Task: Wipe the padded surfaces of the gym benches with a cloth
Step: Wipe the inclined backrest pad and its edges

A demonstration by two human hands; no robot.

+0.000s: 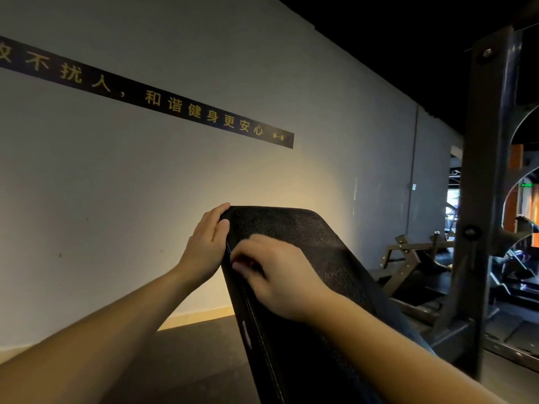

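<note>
Head view, the only one I have. The bench pad (306, 228) is black and textured. It is tilted, rising from the bottom edge of the frame to its rounded top end near mid-frame. A stitched seam (256, 316) runs down its left edge.

My left hand (208, 243) lies flat against the pad's upper left side. Its fingers are straight and reach up to the top corner, and the thumb rests on the pad's edge, so the hand is spread rather than gripping.

My right hand (274, 275) is on the pad face just beside the seam, a little below the left hand. Its fingers are curled down onto the surface. It is motion-blurred, so I cannot tell whether it pinches a cloth or anything at all. Both forearms come in from the bottom of the frame.

Behind the pad is a grey wall (116, 185) with a warm patch of light around the pad's top. A dark banner strip (163, 100) with yellow characters and a small dumbbell icon slants across the wall. The floor (189, 360) is dark, with a pale skirting (198, 316) along the wall base.

On the right stands a dark steel upright (490, 170) with bolts. Low gym machines (408, 258) sit beyond it, well apart from the pad. A green sign (526, 185) shows far right, too small to read.
</note>
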